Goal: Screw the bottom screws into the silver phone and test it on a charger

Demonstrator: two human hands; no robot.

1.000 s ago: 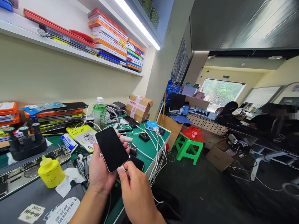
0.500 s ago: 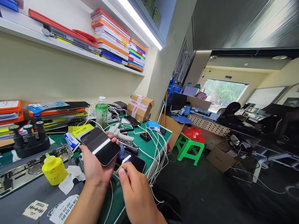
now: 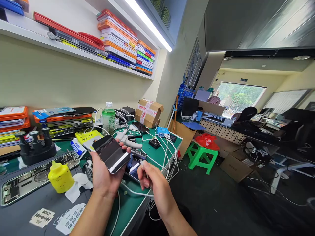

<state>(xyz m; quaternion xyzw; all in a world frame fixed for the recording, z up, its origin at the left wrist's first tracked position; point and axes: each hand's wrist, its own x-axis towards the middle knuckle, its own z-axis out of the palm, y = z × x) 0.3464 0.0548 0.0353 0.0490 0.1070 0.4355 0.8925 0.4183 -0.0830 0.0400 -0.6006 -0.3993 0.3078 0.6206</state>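
My left hand grips a black smartphone with a pale metal edge, screen up and tilted toward flat, above the green mat. My right hand is closed in a pinch on the plug end of a white cable, just right of the phone's lower end. The cable trails back under my left wrist. A second dark phone lies on the mat beneath both hands.
A yellow squeeze bottle, a black clamp fixture, a green-label water bottle, a taped cardboard box and several white cables crowd the bench. Boxes fill the shelves. A green stool stands on the dark floor beside the bench.
My left hand tipped the phone from upright to nearly flat. My right hand moved from the phone's bottom edge rightward and picked up the white cable's plug end.
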